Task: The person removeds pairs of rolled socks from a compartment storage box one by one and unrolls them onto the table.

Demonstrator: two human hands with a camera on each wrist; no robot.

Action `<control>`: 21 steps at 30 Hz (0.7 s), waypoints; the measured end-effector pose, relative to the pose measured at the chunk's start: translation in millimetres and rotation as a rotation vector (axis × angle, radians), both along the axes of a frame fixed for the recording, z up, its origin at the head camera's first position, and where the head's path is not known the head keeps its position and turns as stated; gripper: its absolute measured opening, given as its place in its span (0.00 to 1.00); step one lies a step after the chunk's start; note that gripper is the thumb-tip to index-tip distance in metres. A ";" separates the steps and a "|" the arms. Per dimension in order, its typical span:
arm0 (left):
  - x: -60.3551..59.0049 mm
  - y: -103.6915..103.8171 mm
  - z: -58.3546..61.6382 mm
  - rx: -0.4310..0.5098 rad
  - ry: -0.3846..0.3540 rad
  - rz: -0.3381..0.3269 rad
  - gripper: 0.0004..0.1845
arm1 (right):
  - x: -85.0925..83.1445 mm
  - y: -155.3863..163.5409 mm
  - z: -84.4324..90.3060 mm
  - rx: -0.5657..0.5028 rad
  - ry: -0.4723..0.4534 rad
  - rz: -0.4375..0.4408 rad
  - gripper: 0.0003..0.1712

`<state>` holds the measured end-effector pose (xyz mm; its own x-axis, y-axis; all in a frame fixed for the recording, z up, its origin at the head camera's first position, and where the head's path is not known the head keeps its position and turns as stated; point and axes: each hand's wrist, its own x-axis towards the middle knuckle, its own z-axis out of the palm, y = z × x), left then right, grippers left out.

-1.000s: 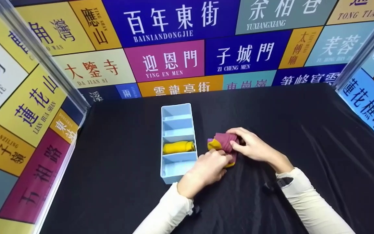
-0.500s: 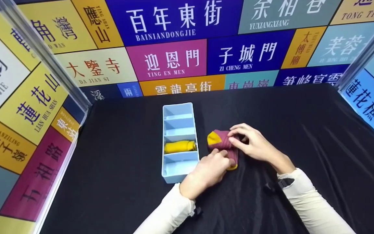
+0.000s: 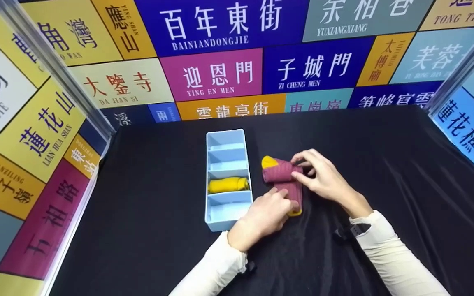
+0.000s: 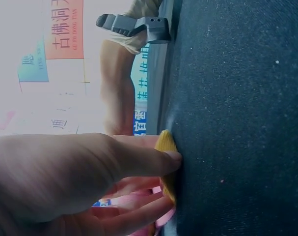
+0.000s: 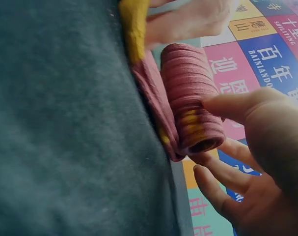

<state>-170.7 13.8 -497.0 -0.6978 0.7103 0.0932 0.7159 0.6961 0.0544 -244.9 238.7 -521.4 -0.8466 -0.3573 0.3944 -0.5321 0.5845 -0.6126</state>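
Observation:
A maroon ribbed sock (image 3: 278, 171) with yellow patches lies on the black cloth, its far part rolled up and its near part flat. The roll's open end shows in the right wrist view, where my right hand (image 5: 259, 162) holds it between thumb and fingers. My left hand (image 3: 268, 210) grips the near end; in the left wrist view its thumb (image 4: 171, 158) lies against the yellow edge (image 4: 167, 142), with fingers on the other side. Left of the sock stands a light blue divided box (image 3: 226, 225). A rolled yellow sock-like bundle (image 3: 228, 185) sits in one compartment.
Black cloth (image 3: 150, 197) covers the table around the box and hands. Panels printed with signs (image 3: 212, 74) stand behind and at both sides, with clear upright posts at the corners.
The sock's roll has shifted slightly away from me, with more flat maroon fabric showing behind my left hand. My right hand moved away with it; my left hand stayed at the near end.

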 end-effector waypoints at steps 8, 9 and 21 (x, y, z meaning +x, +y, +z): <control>-2.2 -2.3 -0.7 0.016 -0.025 -0.032 0.07 | -2.4 -1.8 -2.3 0.040 0.002 0.017 0.08; -2.4 -2.6 -0.5 0.018 -0.027 -0.032 0.07 | -2.8 -1.7 -2.7 0.042 -0.006 0.015 0.10; -3.5 -1.8 -1.5 0.029 -0.002 -0.024 0.08 | -16.7 -4.9 -6.1 0.059 -0.042 -0.037 0.19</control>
<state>-174.2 12.1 -498.5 -0.6805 0.7240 0.1125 0.7324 0.6767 0.0754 -261.7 233.8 -527.5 -0.8749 -0.3470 0.3378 -0.4841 0.6393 -0.5975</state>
